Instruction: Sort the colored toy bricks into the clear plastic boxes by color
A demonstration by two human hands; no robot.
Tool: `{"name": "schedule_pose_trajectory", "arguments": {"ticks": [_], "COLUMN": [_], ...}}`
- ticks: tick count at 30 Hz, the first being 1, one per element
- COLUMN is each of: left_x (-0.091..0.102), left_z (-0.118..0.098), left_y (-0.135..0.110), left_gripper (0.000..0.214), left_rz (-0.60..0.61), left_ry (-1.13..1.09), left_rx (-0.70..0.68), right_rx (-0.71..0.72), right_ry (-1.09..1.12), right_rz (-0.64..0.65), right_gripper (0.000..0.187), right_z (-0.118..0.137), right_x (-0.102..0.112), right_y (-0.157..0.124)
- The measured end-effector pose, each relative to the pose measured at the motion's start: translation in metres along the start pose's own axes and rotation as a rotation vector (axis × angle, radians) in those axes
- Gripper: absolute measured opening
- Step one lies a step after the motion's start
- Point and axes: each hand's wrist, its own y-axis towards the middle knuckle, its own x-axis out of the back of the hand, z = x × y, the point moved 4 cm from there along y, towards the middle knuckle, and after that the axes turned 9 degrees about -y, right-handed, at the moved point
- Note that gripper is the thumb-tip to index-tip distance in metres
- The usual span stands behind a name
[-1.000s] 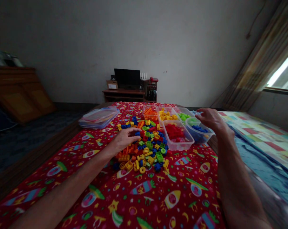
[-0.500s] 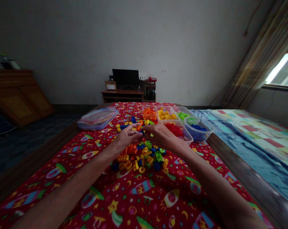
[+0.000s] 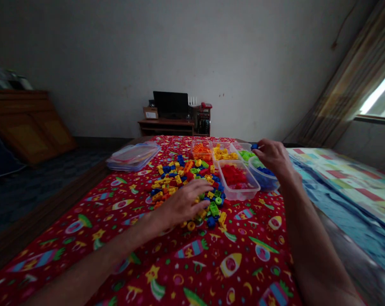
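Observation:
A heap of small plastic building bricks (image 3: pixel 186 180) in blue, yellow, orange, green and red lies on a red patterned cloth (image 3: pixel 211 255). My left hand (image 3: pixel 184 204) rests on the near side of the heap, fingers spread flat over the bricks. My right hand (image 3: pixel 273 155) hovers over a round clear bowl of blue bricks (image 3: pixel 262 180), fingers pinched on a small blue brick (image 3: pixel 254 146). A clear tub of red bricks (image 3: pixel 238 193) stands just left of the bowl.
Behind stand clear tubs of orange bricks (image 3: pixel 200 151), yellow bricks (image 3: pixel 222 152) and green bricks (image 3: pixel 245 154). A stack of clear lids (image 3: pixel 132 156) lies at the far left. The table's right edge borders a patterned bed cover (image 3: pixel 354 187). A desk with a monitor (image 3: pixel 170 105) stands by the wall.
My right hand moved from the middle of the heap back over the blue bowl with a blue brick. My left hand opened and slid nearer and rightward onto the heap.

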Motion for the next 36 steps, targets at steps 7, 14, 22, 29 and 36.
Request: {"name": "schedule_pose_trajectory", "arguments": {"ticks": [7, 14, 22, 29, 36], "left_x": [-0.058, -0.048, 0.005, 0.051, 0.057], "left_z": [-0.048, -0.01, 0.029, 0.078, 0.107], "left_y": [-0.015, -0.011, -0.003, -0.011, -0.022], "left_gripper": [0.029, 0.014, 0.016, 0.026, 0.028], "left_rz": [0.366, 0.225, 0.061, -0.141, -0.069], "left_ry": [0.2, 0.443, 0.284, 0.119, 0.109], "left_rx": [-0.272, -0.187, -0.025, 0.312, 0.461], "right_rx": [-0.131, 0.169, 0.55, 0.65, 0.67], "right_ry": [-0.124, 0.067, 0.142, 0.24, 0.164], "right_rz": [0.087, -0.007, 0.28, 0.336, 0.407], "right_gripper": [0.033, 0.028, 0.023, 0.022, 0.027], "right_z": [-0.042, 0.033, 0.128, 0.16, 0.191], "right_x": [-0.025, -0.019, -0.043, -0.048, -0.061], "right_y": [0.003, -0.005, -0.052, -0.065, -0.056]}}
